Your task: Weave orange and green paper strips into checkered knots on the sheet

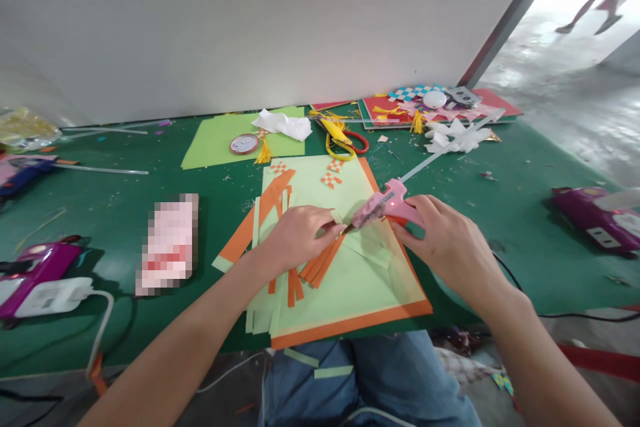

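My right hand point(443, 230) is wrapped round the handle of a pink hot glue gun point(383, 203), with a long clear glue stick point(450, 147) sticking out of its back. The gun's nozzle points down and left, close to the fingertips of my left hand point(305, 233). Those fingers pinch orange paper strips point(323, 263) over a pale green sheet point(320, 177) with orange edges. More loose orange strips point(293, 287) lie beside and under my left hand. Small orange-and-white woven paper pieces point(331, 180) rest near the sheet's far edge.
Scissors point(343, 140), a crumpled tissue point(283, 125) and a round tin point(244, 144) lie behind the sheet. Purple power strips point(45, 270) flank the green table point(165, 177). Coloured sheets and paper scraps are piled at back right. A person's legs point(595, 3) show beyond the doorway.
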A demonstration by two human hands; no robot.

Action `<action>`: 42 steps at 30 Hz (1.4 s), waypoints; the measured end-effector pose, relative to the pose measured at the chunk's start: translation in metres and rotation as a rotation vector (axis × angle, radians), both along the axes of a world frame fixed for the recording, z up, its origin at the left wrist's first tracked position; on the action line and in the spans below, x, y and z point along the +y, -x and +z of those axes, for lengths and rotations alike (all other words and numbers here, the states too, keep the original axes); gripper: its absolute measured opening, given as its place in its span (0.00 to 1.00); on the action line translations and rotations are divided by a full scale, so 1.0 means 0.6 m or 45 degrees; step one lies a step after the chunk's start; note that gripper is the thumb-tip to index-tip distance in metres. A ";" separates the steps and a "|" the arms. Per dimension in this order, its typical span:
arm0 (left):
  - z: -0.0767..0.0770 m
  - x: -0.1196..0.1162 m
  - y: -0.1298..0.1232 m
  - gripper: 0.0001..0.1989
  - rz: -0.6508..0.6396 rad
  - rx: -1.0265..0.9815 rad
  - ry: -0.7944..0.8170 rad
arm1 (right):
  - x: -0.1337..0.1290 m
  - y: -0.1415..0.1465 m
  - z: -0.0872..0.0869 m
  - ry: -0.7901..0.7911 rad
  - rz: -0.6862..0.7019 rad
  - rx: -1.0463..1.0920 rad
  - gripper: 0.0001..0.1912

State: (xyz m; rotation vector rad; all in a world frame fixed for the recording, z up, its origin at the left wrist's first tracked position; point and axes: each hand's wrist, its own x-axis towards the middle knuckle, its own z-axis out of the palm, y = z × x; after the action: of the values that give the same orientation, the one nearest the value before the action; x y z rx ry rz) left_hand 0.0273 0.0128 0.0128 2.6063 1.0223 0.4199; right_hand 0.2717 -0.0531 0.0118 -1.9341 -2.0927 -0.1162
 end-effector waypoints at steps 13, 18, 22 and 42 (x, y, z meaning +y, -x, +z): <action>0.003 -0.001 0.000 0.17 0.005 0.003 0.024 | -0.003 -0.001 0.004 -0.011 0.043 0.013 0.11; 0.004 -0.002 0.000 0.18 0.026 0.020 0.027 | -0.004 0.002 0.006 -0.024 0.048 -0.003 0.12; 0.011 -0.004 0.002 0.15 -0.029 -0.040 0.075 | -0.005 0.001 0.008 -0.024 0.036 0.005 0.16; 0.000 -0.013 -0.015 0.04 0.110 0.031 0.015 | 0.000 -0.059 0.010 -0.076 -0.352 0.157 0.19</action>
State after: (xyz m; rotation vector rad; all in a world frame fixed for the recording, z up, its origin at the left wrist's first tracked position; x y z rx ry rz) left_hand 0.0364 0.0049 0.0129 2.5696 1.1456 0.4016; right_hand 0.3071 -0.0533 0.0179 -2.1262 -1.7175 -0.1120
